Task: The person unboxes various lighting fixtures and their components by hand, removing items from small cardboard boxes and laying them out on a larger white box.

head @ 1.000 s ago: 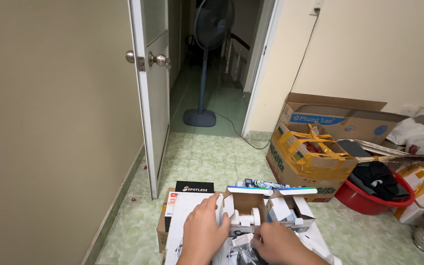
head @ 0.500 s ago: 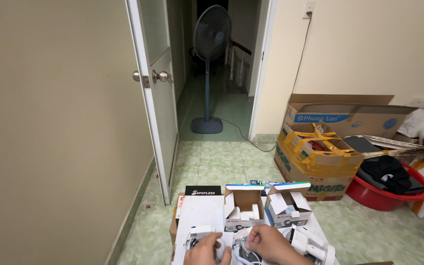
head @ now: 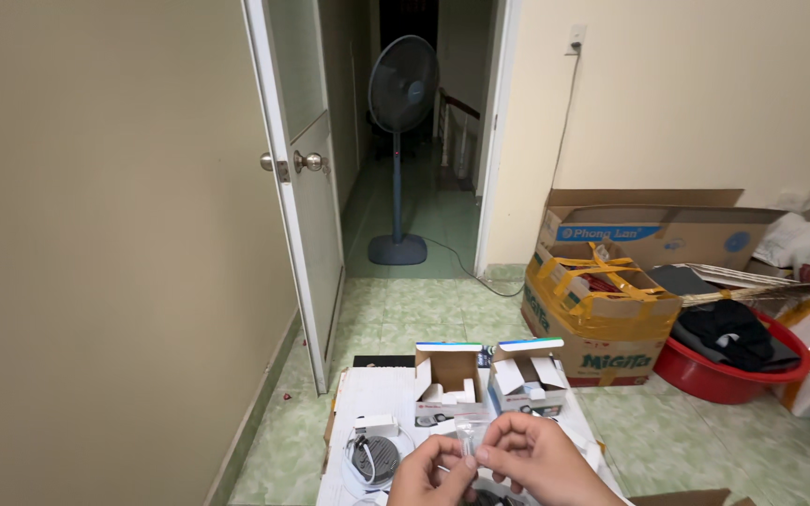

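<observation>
1. Work surface: a flat white cardboard sheet [head: 382, 394] lies on the pale green tiled floor [head: 405, 309], at 6 o'clock in your view. It is stiff and light; lift it by an edge.
2. Open cartons: two small white cardboard boxes with flaps raised, the left box [head: 447, 375] and the right box [head: 529, 373], stand side by side at 12 o'clock from your hands. Judge them light and easily crushed; take them by the side walls, not the flaps.
3. Round unit: a small grey disc-shaped device with a coiled white cable [head: 372, 456] rests on the sheet at 9 o'clock from your left hand [head: 428, 476], apart from it. Expect a rigid body and a limp cable.
4. Held item: a small clear plastic packet [head: 469, 440] sits between both hands, just below the cartons. Its contents are too small to tell. Judge it very light, soft and slippery; pinch it at the edges.
5. Hand state: your left hand is closed to a fingertip pinch on the packet. Your right hand [head: 541, 459] pinches the same packet from 3 o'clock, the other fingers curled.
</observation>
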